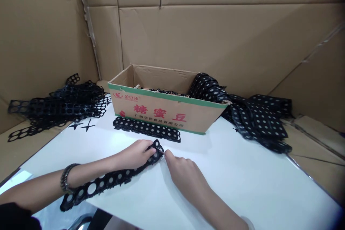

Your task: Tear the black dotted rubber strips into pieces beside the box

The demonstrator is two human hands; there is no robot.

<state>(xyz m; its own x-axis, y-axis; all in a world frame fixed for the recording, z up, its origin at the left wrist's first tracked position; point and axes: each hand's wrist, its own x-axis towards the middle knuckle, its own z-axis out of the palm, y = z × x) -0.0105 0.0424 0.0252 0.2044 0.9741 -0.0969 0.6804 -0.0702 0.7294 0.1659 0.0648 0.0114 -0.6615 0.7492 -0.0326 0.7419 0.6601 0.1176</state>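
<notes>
My left hand grips the far end of a long black strip with rows of round holes. The strip runs back under my left forearm to the table's near edge. My right hand is closed at the strip's tip. A thin, light-coloured pointed tool shows between its fingertips and meets the strip; most of it is hidden in the fist. Just beyond my hands, a second black perforated strip lies flat along the front of the cardboard box.
Black perforated strips hang over the box's right end onto the white table. A heap of cut-out black netting lies at the left, with small star-shaped scraps beside it. Cardboard walls enclose the back and sides.
</notes>
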